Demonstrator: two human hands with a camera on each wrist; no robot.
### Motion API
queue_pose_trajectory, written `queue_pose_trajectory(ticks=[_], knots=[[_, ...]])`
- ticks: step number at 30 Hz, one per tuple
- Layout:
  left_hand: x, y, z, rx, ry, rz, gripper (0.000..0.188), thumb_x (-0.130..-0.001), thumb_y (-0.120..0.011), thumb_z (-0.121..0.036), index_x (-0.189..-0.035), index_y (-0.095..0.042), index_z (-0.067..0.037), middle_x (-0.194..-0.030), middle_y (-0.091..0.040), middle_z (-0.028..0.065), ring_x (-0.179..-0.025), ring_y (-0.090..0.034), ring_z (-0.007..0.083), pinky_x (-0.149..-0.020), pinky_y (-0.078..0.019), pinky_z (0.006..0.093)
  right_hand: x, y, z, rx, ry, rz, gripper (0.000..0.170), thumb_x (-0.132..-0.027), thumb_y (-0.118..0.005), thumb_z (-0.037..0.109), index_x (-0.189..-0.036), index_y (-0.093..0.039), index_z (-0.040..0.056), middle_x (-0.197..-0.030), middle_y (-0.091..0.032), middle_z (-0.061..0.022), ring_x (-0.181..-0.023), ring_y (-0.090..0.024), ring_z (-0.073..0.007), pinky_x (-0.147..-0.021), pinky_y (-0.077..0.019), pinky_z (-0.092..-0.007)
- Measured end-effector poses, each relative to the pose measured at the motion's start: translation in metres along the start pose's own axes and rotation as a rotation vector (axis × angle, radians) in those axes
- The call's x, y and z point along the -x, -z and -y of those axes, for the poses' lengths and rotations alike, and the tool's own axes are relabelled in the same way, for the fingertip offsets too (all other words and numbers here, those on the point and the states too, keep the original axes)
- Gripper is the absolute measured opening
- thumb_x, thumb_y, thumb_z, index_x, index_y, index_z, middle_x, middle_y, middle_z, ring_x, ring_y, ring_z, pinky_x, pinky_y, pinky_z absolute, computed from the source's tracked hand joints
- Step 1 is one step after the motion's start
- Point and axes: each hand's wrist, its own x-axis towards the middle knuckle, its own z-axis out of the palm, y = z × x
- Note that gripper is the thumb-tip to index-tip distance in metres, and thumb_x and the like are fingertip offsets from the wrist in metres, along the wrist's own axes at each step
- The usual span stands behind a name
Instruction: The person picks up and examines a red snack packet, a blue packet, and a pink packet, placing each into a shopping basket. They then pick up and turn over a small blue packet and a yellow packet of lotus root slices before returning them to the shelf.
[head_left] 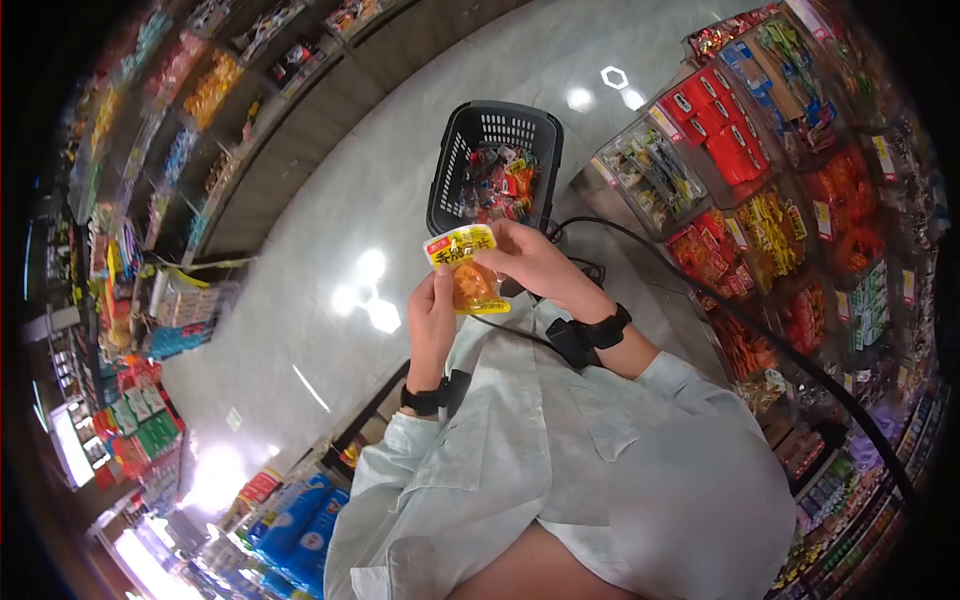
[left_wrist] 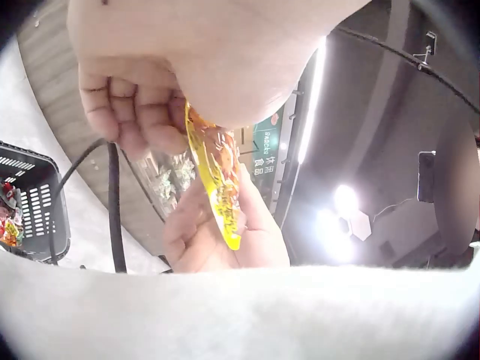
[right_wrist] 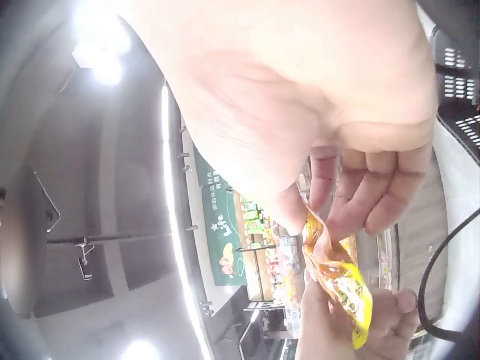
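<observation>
A small yellow plastic snack packet (head_left: pixel 474 285) with a clear window, orange-brown food inside and a red label corner is held up in front of the body. My left hand (head_left: pixel 432 322) pinches its left edge, thumb on the front. From the right, my right hand (head_left: pixel 540 268) pinches the upper right side. Edge-on in the left wrist view, the packet (left_wrist: pixel 216 176) spans both hands. In the right wrist view the packet (right_wrist: pixel 346 289) looks bent and creased below the right thumb. Beyond the hands stands a black shopping basket (head_left: pixel 438 185) holding several colourful wrapped snacks (head_left: pixel 512 180).
At right rise tiered bins of packaged snacks (head_left: pixel 715 130), close to the right arm. Stocked shelves (head_left: pixel 190 130) line the left across a grey tiled floor (head_left: pixel 310 230). A black cable (head_left: pixel 700 285) runs past the right arm. Blue packs (head_left: pixel 300 525) stand at lower left.
</observation>
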Motion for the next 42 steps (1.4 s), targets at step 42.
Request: queue_pose_trajectory(ticks=[42], knots=[[-0.139, 0.07, 0.012, -0.248, -0.153, 0.767, 0.017, -0.106, -0.063, -0.014, -0.113, -0.07, -0.001, -0.096, -0.072, 0.0025, -0.086, -0.066, 0.0103, -0.079, -0.0526, 0.0266, 0.0, -0.058, -0.02, -0.156, 0.054, -0.534, 0.034, -0.109, -0.057, 0.02, -0.137, -0.063, 0.0016, -0.129, -0.072, -0.0104, -0.119, -0.067, -0.0155, -0.102, -0.0516, -0.0311]])
